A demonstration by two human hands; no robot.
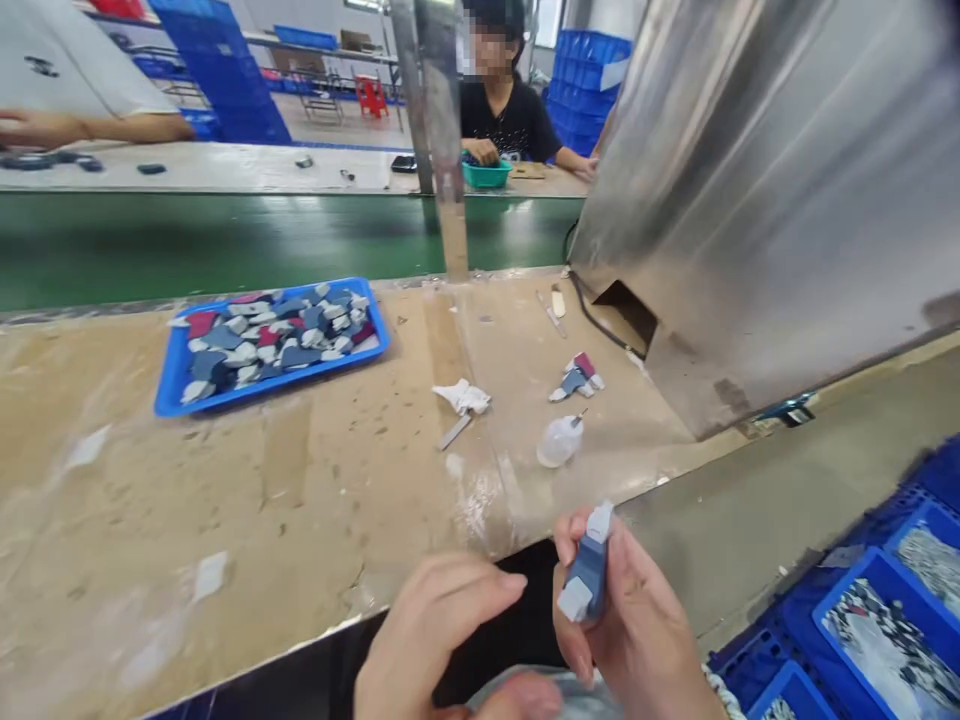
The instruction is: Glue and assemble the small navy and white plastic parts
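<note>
In my right hand (637, 610) is a small blue-grey plastic part (590, 570) with pale grey end pieces, gripped between thumb and fingers near the table's front edge. To its left, my left hand (442, 630) is empty, thumb and fingers apart. Beyond the hands lies a translucent squeeze bottle (559, 442) with a thin tip. Past it sits a small group of similar parts (577, 378), blue-grey, pale grey and dark red. A crumpled white cloth or tissue (463, 396) lies left of the bottle, beside a flat metal strip (454, 432).
A blue tray (161, 390) heaped with similar parts rests at the left. A sloping metal housing (750, 200) with a cable bounds the right. Blue bins (847, 630) stand low right. Across the green belt (300, 240), two people sit or stand, one by a green basket (486, 177).
</note>
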